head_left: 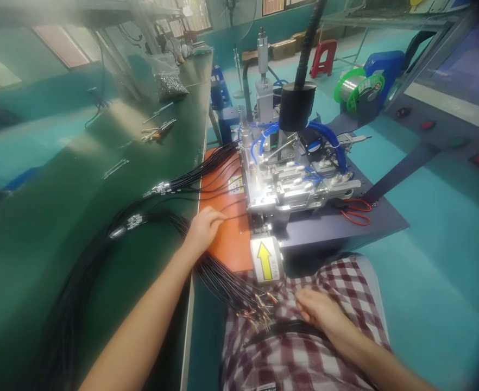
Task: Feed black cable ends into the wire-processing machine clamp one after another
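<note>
Pinched in my left hand (205,227) is a thin black cable (236,216) that runs right into the metal machine (300,179), above the orange plate (229,239). My right hand (315,305) is curled over the checkered cloth on my lap (304,355); whatever its fingers hold, if anything, cannot be made out. Between the hands, a bundle of black cables (227,282) hangs over the table edge, its copper-coloured ends (259,312) on my lap. Other black cables (219,160) reach the machine's left side. A white block with a yellow arrow (266,260) sits at the machine's front.
The green table (158,282) spans the left, with cable bundles, loose tools (158,131) and a bag of small metal parts (169,81). A black flexible arm (298,106) hangs above the machine. A green wire spool (351,91) and red scissors (357,212) are at the right.
</note>
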### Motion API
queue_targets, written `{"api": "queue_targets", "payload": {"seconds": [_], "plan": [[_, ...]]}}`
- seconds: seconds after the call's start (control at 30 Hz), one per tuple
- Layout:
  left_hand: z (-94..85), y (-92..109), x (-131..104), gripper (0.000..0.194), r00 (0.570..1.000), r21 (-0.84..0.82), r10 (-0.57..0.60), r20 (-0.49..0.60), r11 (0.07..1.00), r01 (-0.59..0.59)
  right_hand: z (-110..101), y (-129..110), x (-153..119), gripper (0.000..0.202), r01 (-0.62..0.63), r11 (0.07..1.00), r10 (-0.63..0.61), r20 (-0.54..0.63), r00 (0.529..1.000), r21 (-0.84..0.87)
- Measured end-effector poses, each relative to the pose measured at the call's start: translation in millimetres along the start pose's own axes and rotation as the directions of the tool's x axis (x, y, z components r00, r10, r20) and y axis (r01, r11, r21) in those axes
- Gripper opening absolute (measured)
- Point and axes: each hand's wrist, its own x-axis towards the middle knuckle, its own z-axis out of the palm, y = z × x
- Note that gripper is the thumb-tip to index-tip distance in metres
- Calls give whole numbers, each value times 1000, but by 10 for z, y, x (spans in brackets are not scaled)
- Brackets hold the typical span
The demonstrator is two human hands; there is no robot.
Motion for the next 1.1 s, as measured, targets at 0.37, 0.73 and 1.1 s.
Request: {"api": "queue_targets", "payload": {"seconds": [0.37, 0.73, 1.1], "plan": [[36, -32, 80, 35, 999, 88, -17, 42, 996, 13, 242, -344, -186, 35, 220, 963, -193, 172, 966, -154], [-189, 553, -180, 19, 995, 200, 51, -84, 979, -33, 407, -559, -312, 12, 515, 717, -516, 139, 845, -469], [95, 1083, -397, 14, 980, -443, 8, 199, 893, 83, 262, -1184, -106, 20, 561, 799, -569, 30, 822, -217]]}}
